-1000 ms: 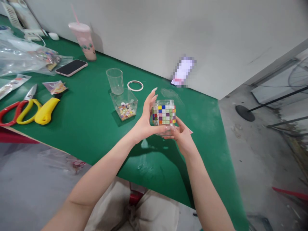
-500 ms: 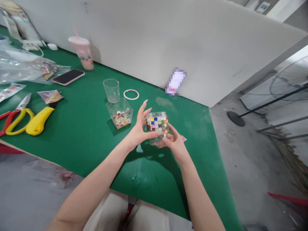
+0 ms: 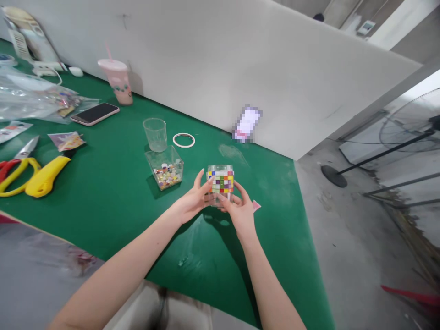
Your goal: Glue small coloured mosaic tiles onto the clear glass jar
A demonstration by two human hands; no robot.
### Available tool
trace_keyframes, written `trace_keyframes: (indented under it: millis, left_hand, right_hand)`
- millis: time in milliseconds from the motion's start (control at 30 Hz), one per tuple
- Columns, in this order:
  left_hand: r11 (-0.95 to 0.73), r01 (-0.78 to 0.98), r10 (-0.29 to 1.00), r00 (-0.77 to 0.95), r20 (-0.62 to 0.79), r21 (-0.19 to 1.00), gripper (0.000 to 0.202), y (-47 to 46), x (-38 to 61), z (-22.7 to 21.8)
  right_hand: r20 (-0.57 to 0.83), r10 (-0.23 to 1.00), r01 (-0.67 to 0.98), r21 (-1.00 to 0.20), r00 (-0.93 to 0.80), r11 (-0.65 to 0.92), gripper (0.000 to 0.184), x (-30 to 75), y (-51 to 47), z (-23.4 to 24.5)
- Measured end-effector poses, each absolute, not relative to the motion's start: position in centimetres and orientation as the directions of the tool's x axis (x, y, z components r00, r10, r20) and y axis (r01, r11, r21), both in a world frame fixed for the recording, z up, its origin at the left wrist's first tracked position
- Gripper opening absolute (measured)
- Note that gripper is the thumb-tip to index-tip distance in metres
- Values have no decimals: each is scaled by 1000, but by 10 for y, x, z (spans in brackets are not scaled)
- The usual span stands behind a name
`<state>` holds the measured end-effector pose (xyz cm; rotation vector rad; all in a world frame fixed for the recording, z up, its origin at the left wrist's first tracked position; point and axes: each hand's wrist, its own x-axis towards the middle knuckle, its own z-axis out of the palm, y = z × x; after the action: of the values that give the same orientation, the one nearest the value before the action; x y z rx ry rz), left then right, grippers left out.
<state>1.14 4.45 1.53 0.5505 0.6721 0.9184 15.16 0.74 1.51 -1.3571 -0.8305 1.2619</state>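
Between my hands is a clear jar (image 3: 221, 182), upright, with rows of small coloured square tiles around its upper part and a bare lower part. My left hand (image 3: 193, 200) grips its left side, the thumb lying across the tiles. On the right and lower side, my right hand (image 3: 239, 208) holds the jar with bent fingers, some hidden behind it. A small pink piece (image 3: 256, 206) shows just beyond my right hand. To the left stands a clear square tray (image 3: 164, 160) of loose coloured pieces, beside a clear cup (image 3: 155, 136) and a white ring (image 3: 184, 140).
On the green table (image 3: 120, 220) at left lie scissors (image 3: 20, 169), a yellow-handled tool (image 3: 46, 176), a small packet (image 3: 66, 140), a phone (image 3: 95, 113) and plastic bags (image 3: 30, 98). A pink cup with a straw (image 3: 118, 82) stands by the white partition (image 3: 192, 59). A blurred phone-like screen (image 3: 246, 123) leans there.
The jar has turned slightly in my hands, showing a different part of its tiles. My left fingers have closed in from a wider spread. The whole view has shifted a little.
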Motion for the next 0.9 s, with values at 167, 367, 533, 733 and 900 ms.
trace_keyframes:
  millis: [167,367,533,733,900]
  left_hand:
    - [517,-522,846,436,-309,678,98,47,13,5]
    - [489,-509,864,396,-312,708,96,45,13,12]
    - [452,-477,882,365,-297,754,96,44,13,16]
    - [449,-469,879,387,-280,761,102,44,11,13]
    - [423,-443,890,366,-271,791,103,44,12,11]
  right_hand:
    - [-229,947,-142,-969,226,-200,95,149,4,19]
    - [-214,955,-145,-972,207,-187,94,148,3,19]
    - [-214,960,-170,-968,178,-184,94,147,3,18]
    - [-224,957,-144,-969,187,-198,99,151,5,20]
    - [-213,961,-159,-970,177,-186,98,150,5,21]
